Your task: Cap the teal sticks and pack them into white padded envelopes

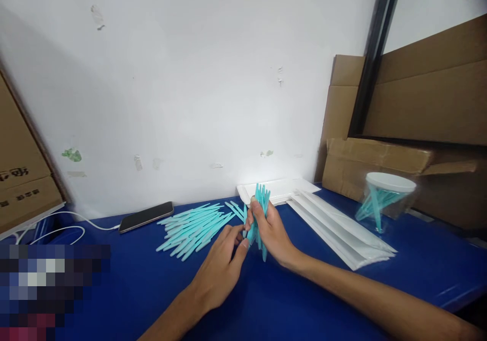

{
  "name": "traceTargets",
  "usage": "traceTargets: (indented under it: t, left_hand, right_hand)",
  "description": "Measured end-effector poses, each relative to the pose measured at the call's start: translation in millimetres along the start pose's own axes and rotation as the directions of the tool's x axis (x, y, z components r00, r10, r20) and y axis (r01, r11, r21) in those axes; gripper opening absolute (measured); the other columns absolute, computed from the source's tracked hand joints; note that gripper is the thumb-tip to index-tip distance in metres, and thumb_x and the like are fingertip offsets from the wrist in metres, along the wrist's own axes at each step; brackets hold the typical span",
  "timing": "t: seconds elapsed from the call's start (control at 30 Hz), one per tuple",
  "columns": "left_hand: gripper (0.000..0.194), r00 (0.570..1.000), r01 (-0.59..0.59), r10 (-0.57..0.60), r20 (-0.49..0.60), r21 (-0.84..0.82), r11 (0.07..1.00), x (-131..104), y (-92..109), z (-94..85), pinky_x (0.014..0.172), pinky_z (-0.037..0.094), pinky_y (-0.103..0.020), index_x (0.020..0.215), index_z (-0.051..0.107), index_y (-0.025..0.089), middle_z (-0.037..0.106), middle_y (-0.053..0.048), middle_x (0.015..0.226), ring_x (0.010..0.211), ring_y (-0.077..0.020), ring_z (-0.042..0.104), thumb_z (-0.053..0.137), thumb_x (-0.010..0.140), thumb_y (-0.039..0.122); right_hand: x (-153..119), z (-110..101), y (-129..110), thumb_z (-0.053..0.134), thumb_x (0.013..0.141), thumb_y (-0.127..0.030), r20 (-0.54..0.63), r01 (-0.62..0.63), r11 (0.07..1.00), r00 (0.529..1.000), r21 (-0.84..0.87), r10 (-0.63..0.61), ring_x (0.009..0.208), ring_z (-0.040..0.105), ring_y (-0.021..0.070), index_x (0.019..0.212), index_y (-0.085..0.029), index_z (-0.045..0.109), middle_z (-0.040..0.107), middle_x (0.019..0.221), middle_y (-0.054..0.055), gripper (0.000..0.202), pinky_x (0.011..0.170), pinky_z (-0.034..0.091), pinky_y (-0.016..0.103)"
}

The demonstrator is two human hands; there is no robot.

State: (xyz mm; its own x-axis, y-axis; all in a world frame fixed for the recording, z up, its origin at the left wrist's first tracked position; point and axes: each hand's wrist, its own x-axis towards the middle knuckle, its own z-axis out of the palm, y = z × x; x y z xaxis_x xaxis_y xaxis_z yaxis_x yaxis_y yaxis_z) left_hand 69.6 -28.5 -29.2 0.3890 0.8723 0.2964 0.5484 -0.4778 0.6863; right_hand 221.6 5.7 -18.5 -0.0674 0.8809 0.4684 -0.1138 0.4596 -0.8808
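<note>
Above the blue table, my right hand (274, 229) is closed around a bundle of slim turquoise plastic sticks (262, 194), held nearly upright with their tips poking out above and below. My left hand (218, 266) meets the bundle from the left, thumb and fingers pinched on a turquoise stick (250, 233) at its near side. Part of that stick is hidden by the fingers. Just left of the hands lies a spread pile of similar sticks (198, 227), tapered at the ends. A few more sticks (236, 209) lie behind my fingers.
White paper sleeves (338, 229) lie right of my hands, with white sheets (304, 184) behind. A clear bag of turquoise pieces with a white round top (391, 181) stands farther right. A phone (146, 216) with a white cable lies left. Cardboard boxes (376, 163) flank the table (289, 300).
</note>
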Motion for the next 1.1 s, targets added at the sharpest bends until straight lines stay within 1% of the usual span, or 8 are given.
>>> traceTargets:
  t: [0.17, 0.27, 0.37, 0.53, 0.7, 0.83, 0.97, 1.1]
  left_hand:
    - [0.033, 0.994, -0.074, 0.059, 0.093, 0.169, 0.983, 0, -1, 1.4, 0.096, 0.043, -0.037, 0.115, 0.065, 0.025, 0.056, -0.006, 0.111, 0.104, -0.0216, 0.054, 0.035, 0.102, 0.033]
    - [0.032, 0.993, -0.092, 0.074, 0.098, 0.203, 0.975, 1, -3, 2.7, 0.094, 0.045, -0.038, 0.115, 0.064, 0.025, 0.056, -0.006, 0.109, 0.100, -0.0218, 0.055, 0.035, 0.101, 0.028]
    - [0.034, 0.996, -0.086, 0.080, 0.041, 0.158, 0.984, 0, -3, 1.8, 0.094, 0.044, -0.038, 0.120, 0.060, 0.024, 0.057, -0.007, 0.110, 0.102, -0.0216, 0.055, 0.034, 0.098, 0.020]
    - [0.031, 0.994, -0.089, 0.091, -0.066, 0.030, 0.996, 0, 3, -3.9, 0.084, 0.045, -0.038, 0.103, 0.061, 0.022, 0.058, -0.006, 0.096, 0.090, -0.0217, 0.055, 0.031, 0.097, 0.017]
    - [0.038, 0.976, -0.152, 0.143, -0.164, -0.043, 0.987, -1, 8, -7.7, 0.093, 0.044, -0.037, 0.138, 0.044, 0.024, 0.056, -0.009, 0.119, 0.104, -0.0221, 0.054, 0.033, 0.102, 0.032]
    - [0.047, 0.979, -0.167, 0.166, -0.117, -0.003, 0.986, -4, 10, -6.2, 0.099, 0.041, -0.036, 0.144, 0.035, 0.028, 0.054, -0.007, 0.125, 0.112, -0.0217, 0.051, 0.044, 0.099, 0.037]
    - [0.026, 0.997, -0.080, 0.080, -0.018, -0.001, 0.997, -4, 6, -3.1, 0.093, 0.043, -0.036, 0.121, 0.052, 0.024, 0.059, -0.004, 0.109, 0.103, -0.0215, 0.053, 0.047, 0.097, 0.033]
    - [0.018, 0.999, -0.020, 0.018, 0.032, 0.055, 0.998, -1, -3, -1.0, 0.089, 0.044, -0.037, 0.101, 0.055, 0.023, 0.061, -0.004, 0.102, 0.100, -0.0231, 0.054, 0.061, 0.085, 0.029]
  right_hand:
    - [1, 3, -2, 0.053, 0.093, -0.061, -0.070, 0.009, 0.994, 0.998, 0.113, -0.001, 0.050, 0.036, 0.0107, 0.077, -0.024, 0.041, 0.035, 0.060, -0.007, 0.042, 0.048, 0.035, 0.024]
    - [-2, 6, 0, 0.054, 0.091, -0.062, -0.076, -0.022, 0.990, 0.997, 0.143, 0.033, 0.047, 0.030, 0.0101, 0.073, -0.024, 0.039, 0.030, 0.057, -0.008, 0.045, 0.045, 0.032, 0.024]
    - [-6, 8, 2, 0.053, 0.092, -0.062, -0.068, -0.028, 0.994, 0.997, 0.108, 0.036, 0.046, 0.035, 0.0105, 0.071, -0.024, 0.040, 0.035, 0.054, -0.007, 0.045, 0.046, 0.036, 0.024]
    - [-13, 11, 5, 0.047, 0.096, -0.059, 0.057, -0.015, 0.999, 0.998, -0.051, 0.018, 0.049, 0.050, 0.0129, 0.072, -0.023, 0.047, 0.048, 0.054, -0.004, 0.044, 0.054, 0.043, 0.026]
    - [-13, 8, -3, 0.041, 0.100, -0.055, 0.097, 0.076, 0.990, 0.993, -0.119, -0.064, 0.058, 0.052, 0.0127, 0.079, -0.023, 0.050, 0.052, 0.064, -0.003, 0.039, 0.061, 0.047, 0.026]
    - [-11, 5, -7, 0.042, 0.101, -0.049, 0.105, 0.145, 0.983, 0.986, -0.117, -0.133, 0.063, 0.054, 0.0132, 0.088, -0.023, 0.051, 0.053, 0.069, -0.003, 0.031, 0.068, 0.048, 0.027]
    - [-10, 6, 1, 0.047, 0.099, -0.049, 0.100, 0.105, 0.987, 0.991, -0.120, -0.093, 0.061, 0.052, 0.0133, 0.091, -0.023, 0.052, 0.052, 0.067, -0.003, 0.028, 0.065, 0.046, 0.027]
    - [-11, 8, 7, 0.047, 0.098, -0.053, 0.102, 0.042, 0.994, 0.994, -0.098, -0.032, 0.061, 0.050, 0.0137, 0.090, -0.024, 0.052, 0.051, 0.067, -0.003, 0.031, 0.062, 0.046, 0.027]
